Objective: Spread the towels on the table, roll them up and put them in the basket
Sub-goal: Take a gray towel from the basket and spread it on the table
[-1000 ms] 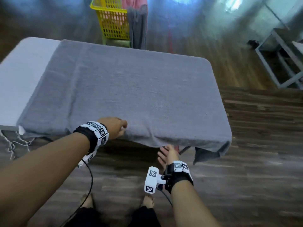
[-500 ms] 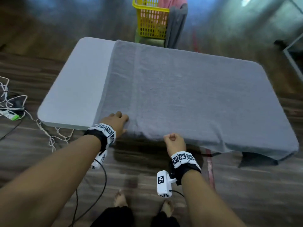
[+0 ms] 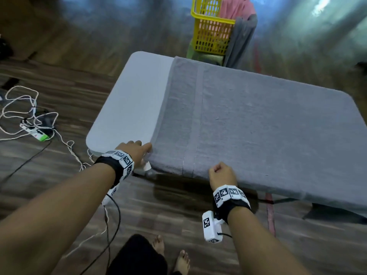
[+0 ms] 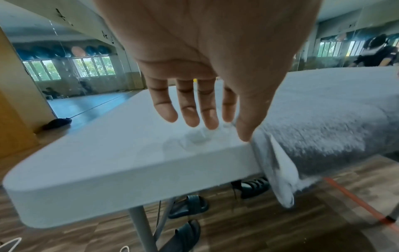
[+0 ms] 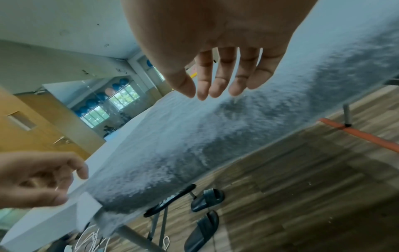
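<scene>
Both hands have slid left along the near edge vs 0.5 s ago — left hand (image 3: 135,150) now sits at the towel's left corner instead of on the towel itself. Its fingers (image 4: 187,109) are straight and spread over the bare surface (image 3: 131,104), thumb tip touching the towel edge; grips nothing. Right hand (image 3: 221,175) is at the near edge a bit further right; head view reads like a fist, but wrist cam shows fingers (image 5: 218,81) loosely extended above the cloth, holding nothing. Gray towel (image 3: 258,124) lies spread flat over most of the surface, near edge draping over the side, white tag (image 4: 282,172) hanging at the left corner just below the left hand. Woven stripe runs front-to-back nr the left end. Yellow basket (image 3: 210,30) stands on the floor beyond the far edge, well apart from the hands — pink cloth (image 3: 236,7) and another gray towel (image 3: 241,40) hang over its right side. White cables + power strip (image 3: 35,132) on floor at left. Dark sandals (image 4: 187,206) under the surface.
</scene>
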